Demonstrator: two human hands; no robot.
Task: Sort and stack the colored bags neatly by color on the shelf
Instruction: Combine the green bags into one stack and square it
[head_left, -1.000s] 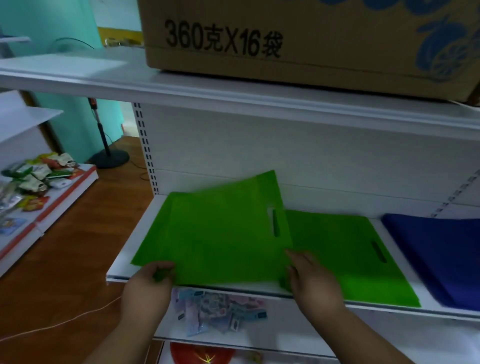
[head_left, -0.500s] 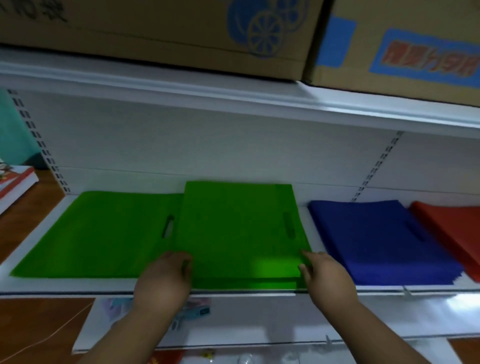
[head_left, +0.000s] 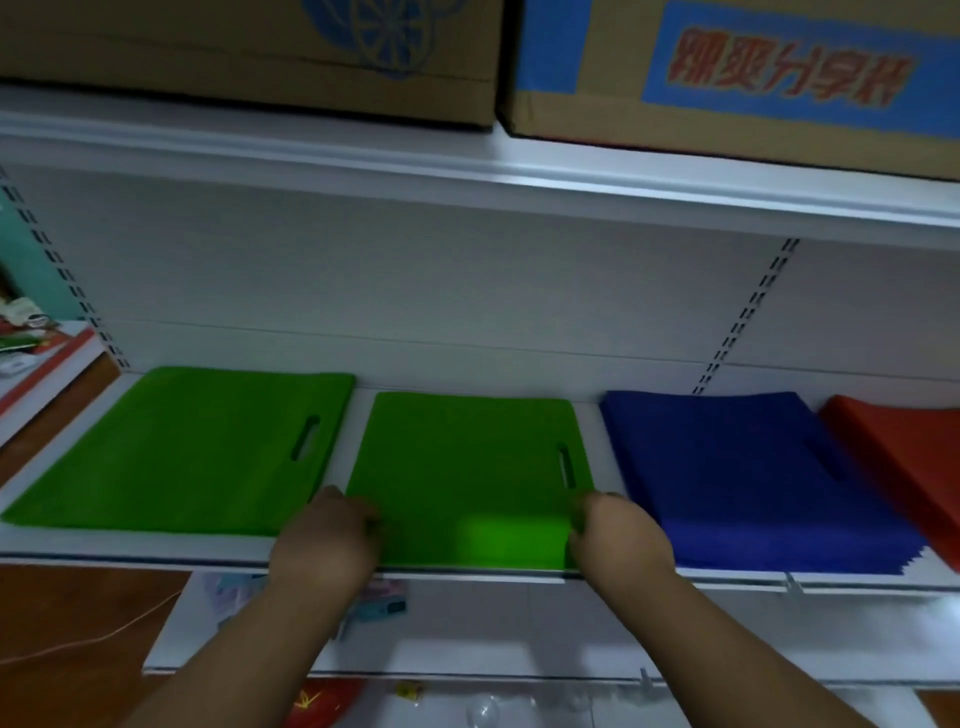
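A stack of green bags lies flat in the middle of the white shelf, its handle slot to the right. My left hand grips its front left corner and my right hand grips its front right corner, fingers curled over the edges. A second green bag lies flat to the left, separated by a narrow gap. A blue stack sits to the right, then a red stack at the far right, partly cut off.
Two cardboard boxes stand on the shelf above. The lower shelf carries small packets. Another shelf with goods stands at the far left, over a wooden floor with a thin cable.
The green bag I held at the left has gone onto the middle green stack. That stack overlapped the left green bag half a second ago; now a gap separates them.
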